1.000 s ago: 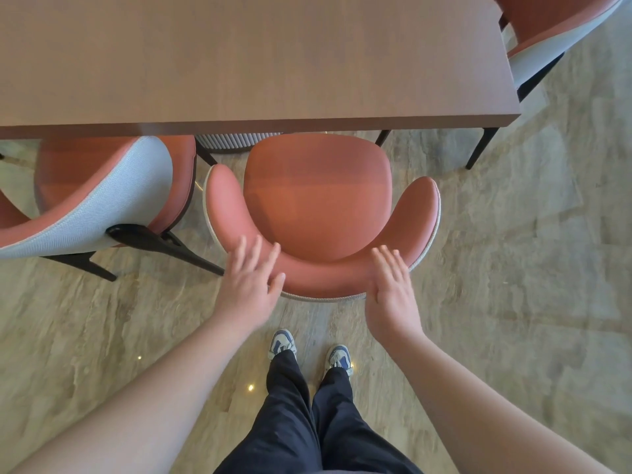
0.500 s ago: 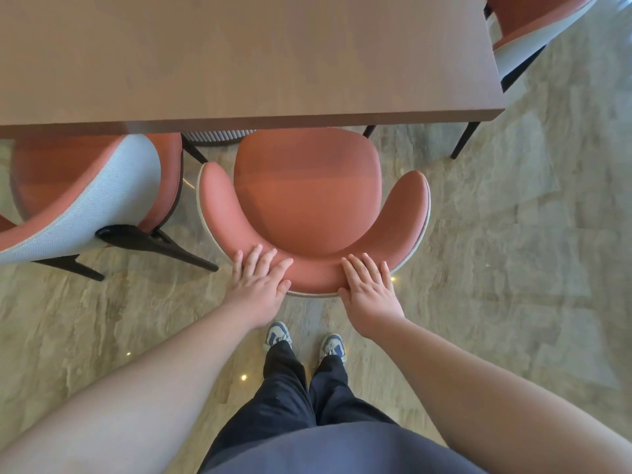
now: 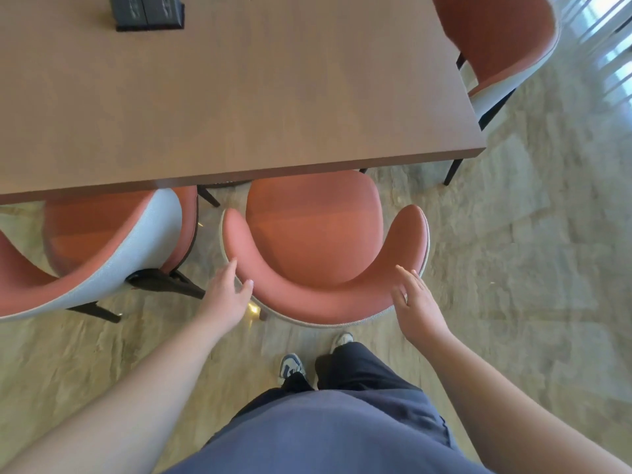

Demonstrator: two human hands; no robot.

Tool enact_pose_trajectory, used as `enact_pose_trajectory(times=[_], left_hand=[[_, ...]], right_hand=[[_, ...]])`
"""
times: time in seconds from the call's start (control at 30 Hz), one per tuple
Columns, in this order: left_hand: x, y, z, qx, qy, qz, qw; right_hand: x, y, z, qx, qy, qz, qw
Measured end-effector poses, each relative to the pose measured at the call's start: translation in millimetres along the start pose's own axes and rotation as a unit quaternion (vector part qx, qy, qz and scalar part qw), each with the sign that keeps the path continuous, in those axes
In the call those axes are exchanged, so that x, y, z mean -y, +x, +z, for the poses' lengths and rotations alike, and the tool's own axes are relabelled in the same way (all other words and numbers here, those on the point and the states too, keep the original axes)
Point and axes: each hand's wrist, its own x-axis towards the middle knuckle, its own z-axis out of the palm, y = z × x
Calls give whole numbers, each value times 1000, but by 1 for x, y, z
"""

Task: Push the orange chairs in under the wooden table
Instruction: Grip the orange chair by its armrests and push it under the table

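Both hands have shifted outward since 0.5 s ago: they were flat on the rear curve of the backrest, close together; now they sit wider, at the two rear corners of the middle orange chair [image 3: 313, 248]. View has also tipped up, so more of the wooden surface [image 3: 239, 97] shows, incl. a dark box [image 3: 147, 12] at its far left.

Left hand [image 3: 227, 295]: fingers spread loose, thumb on the padded top edge, other fingers against the outer shell at the near-left corner. Grip is wide, not closed on anything. Right hand [image 3: 415, 302]: flat and open at the near-right corner, fingers pointing far; can't tell whether it touches the rim or sits just off it.

Chair pos: seat front only just under the near edge of the surface, backrest and arms well out over the floor [image 3: 513, 285]. So the push looks barely begun. Second chair [image 3: 102, 244] to the left is turned at an angle, partly under; third chair [image 3: 499, 46] at the far right end stands beside the surface.

Handling, my guess: stiff shell w/ soft padding on top, so press on the firm rim/outer back, not the cushion. Prob. moderate weight; thin dark legs should slide on the smooth floor but may skid or twist. Even pressure from both corners keeps it straight; watch the left chair's leg just beside it.
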Motion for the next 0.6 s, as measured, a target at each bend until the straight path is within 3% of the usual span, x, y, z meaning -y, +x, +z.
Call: enact_pose_trajectory(times=[0.13, 0.27, 0.37, 0.47, 0.6], left_hand=[[-4, 30, -12, 7, -8, -71, 997], [-11, 63, -14, 9, 37, -82, 996], [-14, 88, -13, -24, 14, -123, 992], [-9, 111, -12, -55, -31, -206, 977], [6, 138, -5, -42, -231, -284, 930]], right_hand=[[-4, 33, -16, -36, 0, 6, 999], [-4, 87, -26, -10, -53, 1, 999], [-3, 128, -34, -19, -92, 4, 996], [-8, 165, -40, -17, -107, 70, 992], [-16, 200, -44, -22, 40, 224, 973]])
